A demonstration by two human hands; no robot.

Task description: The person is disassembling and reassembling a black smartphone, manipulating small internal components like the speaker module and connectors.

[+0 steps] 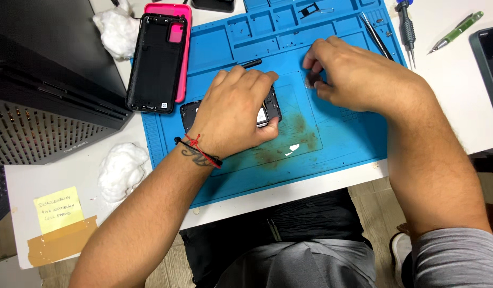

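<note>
White tabletop (70, 170) carries a blue silicone work mat (332, 133) with moulded compartments along its far edge and a brown stain near its middle; the left hand (233, 109) lies palm down over an opened black phone body (270, 109) on the mat, fingers curled close over its top and thumb pressed against its near edge, so it is clamped on the phone; a red cord and a black band circle that wrist. Just beside it, the right hand (353, 74) rests on the mat with fingertips drawn together, pinching a small dark part (311, 81) against the mat; what kind of part it is cannot be told. A thin black stick (251, 63) lies on the mat between the two hands, just past the left fingers. Left of the phone, a black back cover (155, 64) lies on top of a pink case (174, 10) at the mat's corner; two wads of white cotton (121, 165) sit on the table, one near the case, one near the left forearm; tweezers (377, 37), a screwdriver (406, 26) and a green pen (460, 29) lie beyond the right hand.
</note>
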